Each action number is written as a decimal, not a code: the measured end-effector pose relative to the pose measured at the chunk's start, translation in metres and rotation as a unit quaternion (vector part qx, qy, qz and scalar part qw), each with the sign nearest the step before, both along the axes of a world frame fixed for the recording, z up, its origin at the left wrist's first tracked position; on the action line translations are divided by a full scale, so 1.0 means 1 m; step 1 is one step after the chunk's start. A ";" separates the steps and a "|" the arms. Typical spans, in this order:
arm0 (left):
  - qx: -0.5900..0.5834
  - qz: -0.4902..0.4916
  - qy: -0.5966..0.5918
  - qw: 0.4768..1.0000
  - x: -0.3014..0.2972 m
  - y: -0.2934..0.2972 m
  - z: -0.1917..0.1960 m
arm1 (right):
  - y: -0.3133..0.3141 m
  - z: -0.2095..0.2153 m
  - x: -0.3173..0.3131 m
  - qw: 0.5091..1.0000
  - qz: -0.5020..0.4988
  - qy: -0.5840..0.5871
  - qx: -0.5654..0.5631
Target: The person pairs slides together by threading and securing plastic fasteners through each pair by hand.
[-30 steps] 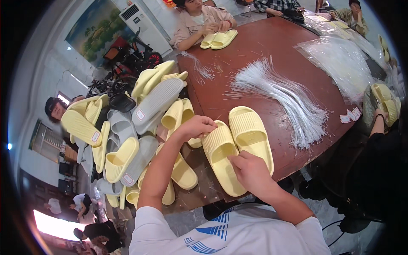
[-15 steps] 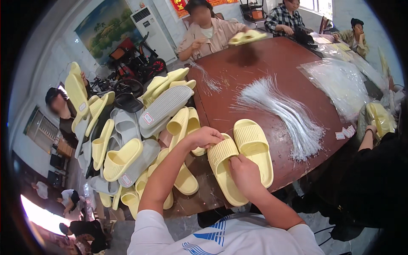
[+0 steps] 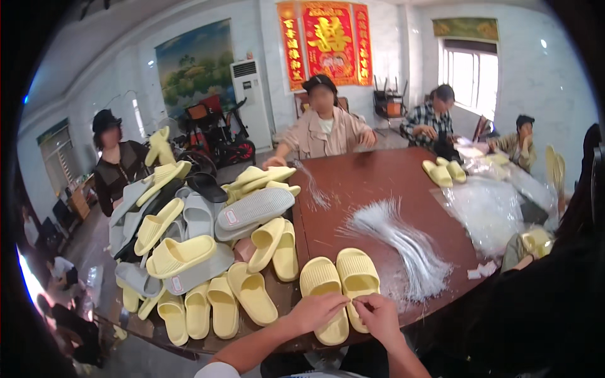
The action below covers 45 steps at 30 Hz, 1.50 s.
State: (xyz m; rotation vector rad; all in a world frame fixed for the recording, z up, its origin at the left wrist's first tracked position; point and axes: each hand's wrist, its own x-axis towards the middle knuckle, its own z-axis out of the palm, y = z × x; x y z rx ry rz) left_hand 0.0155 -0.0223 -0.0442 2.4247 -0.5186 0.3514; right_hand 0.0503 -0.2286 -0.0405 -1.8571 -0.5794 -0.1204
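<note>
A pair of yellow slides lies side by side near the table's front edge, the left slipper [image 3: 320,275] and the right slipper [image 3: 357,272] with toes pointing away from me. My left hand [image 3: 320,312] rests over the left slipper, fingers closed in a pinch at its inner side. Close beside it, my right hand [image 3: 378,320] pinches over the lower part of the right slipper. The fingertips of both hands nearly meet between the slippers. Whatever is between them is too small to make out. Right of the pair lies a bundle of thin white ties [image 3: 409,252].
A heap of yellow and grey slippers [image 3: 189,252] covers the table's left side. Another yellow pair [image 3: 443,171] and clear plastic bags [image 3: 485,205] lie at the right. Co-workers stand or sit around the brown table [image 3: 372,170]; one in dark clothes [image 3: 529,309] is close on my right.
My view has tilted up. My hands have gone from the left slipper's strap to a pinch between both slippers. The person opposite has let go of a yellow pair, now lying far right.
</note>
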 end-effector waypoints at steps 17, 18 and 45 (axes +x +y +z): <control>-0.229 0.048 0.054 0.971 0.026 -0.012 -0.051 | -0.006 -0.033 0.036 0.923 0.113 0.259 0.260; -0.226 0.049 0.061 0.971 0.022 -0.016 -0.043 | -0.008 -0.033 0.038 0.922 0.108 0.270 0.257; -0.181 0.066 0.074 0.978 0.011 -0.021 -0.015 | -0.019 -0.049 0.050 0.973 -0.179 -0.117 -0.085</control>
